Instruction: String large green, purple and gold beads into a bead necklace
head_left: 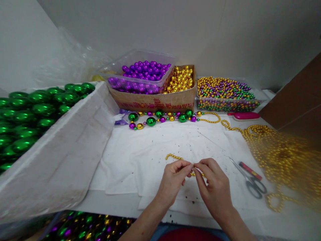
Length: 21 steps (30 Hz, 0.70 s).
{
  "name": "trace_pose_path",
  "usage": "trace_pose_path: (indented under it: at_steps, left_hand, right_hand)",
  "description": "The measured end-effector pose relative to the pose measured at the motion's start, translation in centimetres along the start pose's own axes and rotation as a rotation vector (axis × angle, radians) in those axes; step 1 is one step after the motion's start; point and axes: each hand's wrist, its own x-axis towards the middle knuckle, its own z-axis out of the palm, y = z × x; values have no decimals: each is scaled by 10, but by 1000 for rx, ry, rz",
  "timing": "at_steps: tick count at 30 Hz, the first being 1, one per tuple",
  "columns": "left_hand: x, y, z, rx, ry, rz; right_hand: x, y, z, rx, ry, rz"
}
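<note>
Over the white cloth (125,154), my left hand (174,175) and my right hand (213,184) meet fingertip to fingertip, both pinching. A short gold bead chain (174,156) comes out behind my left fingers, and more of its beads show below the fingertips. What exactly sits between the right fingertips is too small to make out. Behind my hands lies a necklace (163,119) of large green, purple and gold beads with a gold chain end. A thin needle (210,140) rests on the cloth, and scissors (250,182) lie to the right of my right hand.
A white foam box (82,134) of big green beads stands left. Along the back are a clear tub (165,82) of purple beads, a cardboard box (150,102) with gold beads and a tray (225,103) of small mixed beads. Gold bead strands (283,157) heap at right, near a red lighter (250,170).
</note>
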Motion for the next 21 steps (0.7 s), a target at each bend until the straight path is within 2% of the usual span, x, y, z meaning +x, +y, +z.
trace_pose_path:
  at_steps: [3, 6, 9, 11, 14, 16, 19, 21]
  left_hand:
    - [-4, 0, 3, 240, 51, 174]
    - [-7, -1, 4, 491, 87, 358]
    - [-8, -2, 6, 545, 105, 403]
    - [-8, -3, 7, 392, 78, 309]
    - [-7, -4, 9, -3, -82, 25]
    - [-7, -5, 9, -161, -180, -123]
    - [-8, -8, 7, -190, -213, -147]
    - [-8, -11, 4, -162, -219, -123]
  right_hand:
    - [-1, 2, 4, -89, 34, -61]
    - [-2, 2, 7, -119, 23, -56]
    - [0, 2, 4, -45, 8, 17]
    - [3, 2, 1, 124, -7, 148]
    - [7, 7, -3, 521, 2, 445]
    - [10, 14, -3, 776, 46, 642]
    - [14, 25, -3, 992, 153, 848]
    - [16, 31, -3, 1034, 238, 893]
